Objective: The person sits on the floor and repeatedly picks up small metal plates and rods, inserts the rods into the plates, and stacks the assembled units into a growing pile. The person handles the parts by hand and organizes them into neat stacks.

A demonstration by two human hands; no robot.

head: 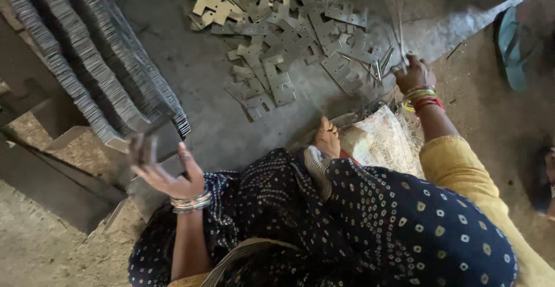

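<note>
While the right hand (pixel 414 74) at the upper right of the frame is pinched around a few thin metal rods (pixel 399 27) that rise toward the top edge, the left hand (pixel 165 171) at lower left is spread, fingers loose, holding nothing, just below the long stacked rows of flat metal plates (pixel 98 73) that fill the upper left. The rods look stiff, light and slick, easy to let slide unless gripped low near their ends, as they are now. Just left of the right hand, loose cut metal plates (pixel 289 38) lie scattered across the grey floor (pixel 196 61) in the upper middle; they look thin, rigid and sharp-edged, best taken by the flat faces and not the cut edges. A bare foot (pixel 327 138) rests at the centre beside a woven sack (pixel 384 139). Dark dotted cloth (pixel 370 217) covers the lap below, a yellow sleeve (pixel 462 171) runs down the right side, and a sandal (pixel 511 47) lies at the far upper right.
</note>
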